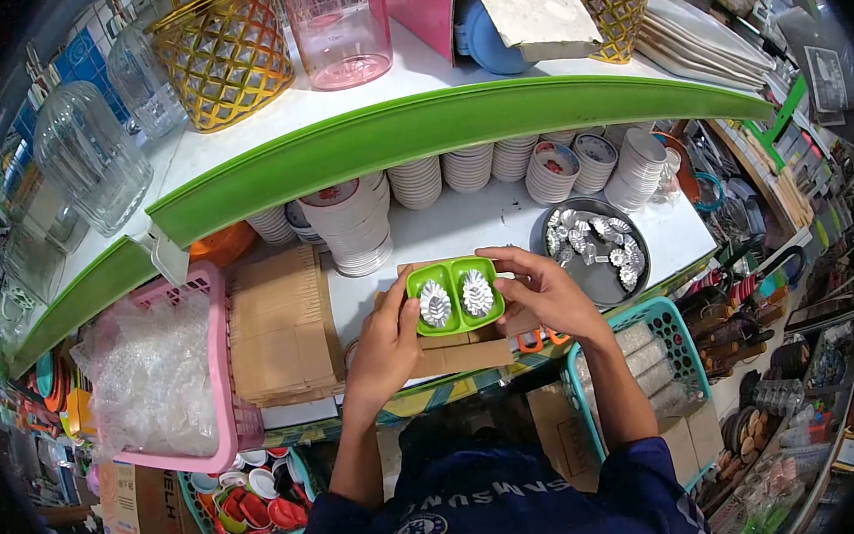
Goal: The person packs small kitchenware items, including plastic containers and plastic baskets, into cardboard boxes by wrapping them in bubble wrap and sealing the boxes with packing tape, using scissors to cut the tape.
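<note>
Between my two hands is a green two-compartment tray (455, 300), held level above the shelf's front edge. In each compartment lies fluted silver metal tart molds: one mold (435, 304) on the left and another mold (477, 294) on the right. My left hand (388, 332) grips the tray's left side, with the thumb at its near corner. My right hand (547, 296) closes on the right side, fingers over the far corner. A round dark pan (604, 288) to the right contains several more silver molds (628, 263).
Stacks of white bowls (343, 223) line the back under a green-edged shelf (456, 119). Flattened cardboard (281, 329) and a pink basket (222, 363) of bubble wrap are at left. A teal basket (689, 347) stands at right; another basket (207, 530) with red items is below left.
</note>
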`<action>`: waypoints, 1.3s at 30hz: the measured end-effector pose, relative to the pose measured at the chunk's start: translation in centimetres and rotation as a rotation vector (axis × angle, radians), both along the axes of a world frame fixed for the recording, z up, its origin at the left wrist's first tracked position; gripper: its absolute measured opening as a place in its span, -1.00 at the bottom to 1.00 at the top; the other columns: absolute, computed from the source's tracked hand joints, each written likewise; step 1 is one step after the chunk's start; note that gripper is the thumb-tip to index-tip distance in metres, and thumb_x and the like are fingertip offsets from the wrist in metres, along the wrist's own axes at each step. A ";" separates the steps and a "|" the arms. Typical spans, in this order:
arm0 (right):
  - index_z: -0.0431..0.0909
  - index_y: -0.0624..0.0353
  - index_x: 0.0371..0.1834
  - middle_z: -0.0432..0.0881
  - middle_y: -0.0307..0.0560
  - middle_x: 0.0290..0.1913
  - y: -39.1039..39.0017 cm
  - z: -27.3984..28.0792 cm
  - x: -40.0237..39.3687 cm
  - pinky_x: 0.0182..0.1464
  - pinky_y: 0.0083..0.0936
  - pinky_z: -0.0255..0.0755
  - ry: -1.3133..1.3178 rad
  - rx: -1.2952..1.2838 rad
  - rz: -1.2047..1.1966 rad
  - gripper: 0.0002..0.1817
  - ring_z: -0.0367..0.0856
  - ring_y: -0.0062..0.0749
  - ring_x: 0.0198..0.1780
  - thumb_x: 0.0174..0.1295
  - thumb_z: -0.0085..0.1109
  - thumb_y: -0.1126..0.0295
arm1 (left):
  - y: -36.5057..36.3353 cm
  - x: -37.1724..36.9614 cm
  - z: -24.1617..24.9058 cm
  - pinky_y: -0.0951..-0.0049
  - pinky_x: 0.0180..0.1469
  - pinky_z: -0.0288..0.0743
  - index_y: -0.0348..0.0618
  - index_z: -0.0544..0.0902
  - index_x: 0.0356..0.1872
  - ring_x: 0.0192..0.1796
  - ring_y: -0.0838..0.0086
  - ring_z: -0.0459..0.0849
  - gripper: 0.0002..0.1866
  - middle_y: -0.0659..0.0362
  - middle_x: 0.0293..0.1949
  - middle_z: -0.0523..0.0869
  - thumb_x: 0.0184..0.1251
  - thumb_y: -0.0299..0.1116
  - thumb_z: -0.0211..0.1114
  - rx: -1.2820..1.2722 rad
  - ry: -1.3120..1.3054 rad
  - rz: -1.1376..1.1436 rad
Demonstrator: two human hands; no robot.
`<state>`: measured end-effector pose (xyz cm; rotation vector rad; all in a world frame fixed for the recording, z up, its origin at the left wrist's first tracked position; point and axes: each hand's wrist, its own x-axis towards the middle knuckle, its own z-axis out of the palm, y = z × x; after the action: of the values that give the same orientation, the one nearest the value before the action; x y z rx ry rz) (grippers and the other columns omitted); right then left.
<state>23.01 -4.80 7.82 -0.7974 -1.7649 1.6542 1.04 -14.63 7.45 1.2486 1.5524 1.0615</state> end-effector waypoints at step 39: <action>0.35 0.14 0.29 0.50 0.21 0.09 -0.9 0.0 -0.6 0.15 -0.16 0.44 -0.425 0.500 0.066 -0.44 0.55 0.17 0.07 0.18 0.19 0.61 | 0.9 -0.6 -2.6 -0.29 0.44 -0.30 0.02 0.60 0.26 0.36 0.27 0.44 -0.59 0.16 0.08 0.72 0.39 -0.33 0.23 0.203 0.662 0.035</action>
<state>22.37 -5.71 7.84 -0.8966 -2.3855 1.0445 0.45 -13.75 4.88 1.8449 1.9891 0.8843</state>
